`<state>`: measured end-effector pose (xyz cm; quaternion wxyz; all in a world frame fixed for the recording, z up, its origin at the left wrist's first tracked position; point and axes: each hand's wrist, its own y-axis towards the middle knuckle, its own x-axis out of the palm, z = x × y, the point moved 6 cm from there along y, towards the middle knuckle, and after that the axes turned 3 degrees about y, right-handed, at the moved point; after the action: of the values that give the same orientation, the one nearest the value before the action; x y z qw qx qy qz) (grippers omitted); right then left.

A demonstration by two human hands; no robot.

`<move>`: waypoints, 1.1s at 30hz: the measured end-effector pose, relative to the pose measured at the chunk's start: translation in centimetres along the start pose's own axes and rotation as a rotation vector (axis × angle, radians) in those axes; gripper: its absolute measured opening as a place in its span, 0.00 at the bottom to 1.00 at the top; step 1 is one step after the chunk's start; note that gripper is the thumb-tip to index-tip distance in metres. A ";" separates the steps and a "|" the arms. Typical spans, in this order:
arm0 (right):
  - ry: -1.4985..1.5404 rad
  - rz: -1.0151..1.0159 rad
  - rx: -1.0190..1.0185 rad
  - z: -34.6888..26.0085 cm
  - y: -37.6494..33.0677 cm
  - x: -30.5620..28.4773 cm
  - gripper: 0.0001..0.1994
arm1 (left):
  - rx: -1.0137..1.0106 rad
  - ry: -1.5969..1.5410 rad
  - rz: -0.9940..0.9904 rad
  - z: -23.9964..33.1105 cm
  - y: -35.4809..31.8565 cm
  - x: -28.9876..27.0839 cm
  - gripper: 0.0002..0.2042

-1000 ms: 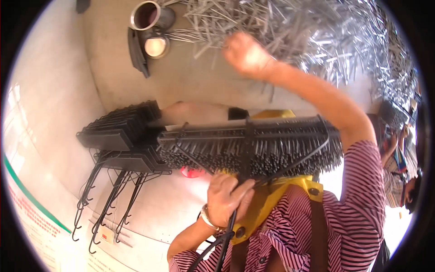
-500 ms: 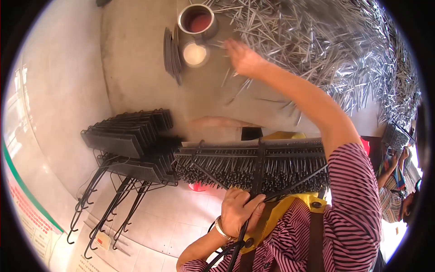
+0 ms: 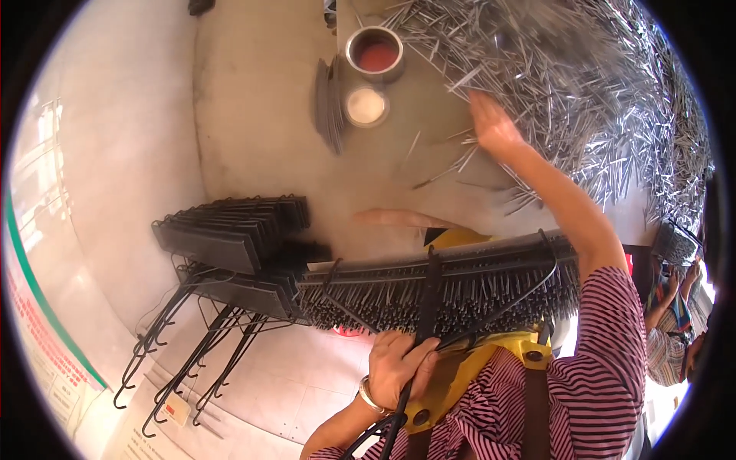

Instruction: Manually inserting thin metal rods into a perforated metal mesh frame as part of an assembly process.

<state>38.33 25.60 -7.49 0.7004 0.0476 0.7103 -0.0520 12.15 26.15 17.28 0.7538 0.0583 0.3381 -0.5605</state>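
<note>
My left hand [image 3: 396, 366], with a bracelet at the wrist, is closed around a black metal bar [image 3: 432, 303] at the lower middle. The bar belongs to a long frame densely filled with thin dark rods [image 3: 491, 285], whose ends point toward me. My right hand [image 3: 497, 129] reaches out over the work table [image 3: 264, 100]. Its fingers are stretched out at the near-left edge of a large heap of thin silvery metal pieces [image 3: 590, 92]. Some loose pieces [image 3: 464, 157] lie just left of that hand. No held piece shows in it.
A metal cup [image 3: 395, 70] with red contents stands beside a small round container [image 3: 366, 106] of white stuff. Thin grey plates [image 3: 328, 107] lie left of them. Black racks [image 3: 230, 234] stand at left, above hanging hooked rods [image 3: 157, 345]. Another person [image 3: 671, 345] is at far right.
My right hand has moved right, from beside the cup and white container to the heap's edge. The view has shifted a little. My left hand keeps its hold on the bar.
</note>
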 end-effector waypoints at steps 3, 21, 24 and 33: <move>0.035 0.061 -0.034 0.7 -0.9 -1.5 0.21 | -0.002 0.032 0.030 0.9 -0.5 -0.5 0.08; 0.638 -0.368 0.278 -6.9 -0.8 -0.3 0.22 | 0.061 -0.019 0.062 -2.3 0.4 -4.7 0.09; 0.711 -0.482 0.454 -6.8 -0.3 -0.2 0.23 | 0.075 -0.053 0.046 -3.6 0.8 -6.8 0.08; 0.873 -0.588 0.814 -5.7 -1.2 1.5 0.19 | 0.215 -0.080 -0.017 -7.8 1.1 -14.1 0.08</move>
<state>32.45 25.17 -8.94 0.2310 0.1294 0.8358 -0.4810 7.64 41.58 19.13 0.7514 0.1135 0.2463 -0.6015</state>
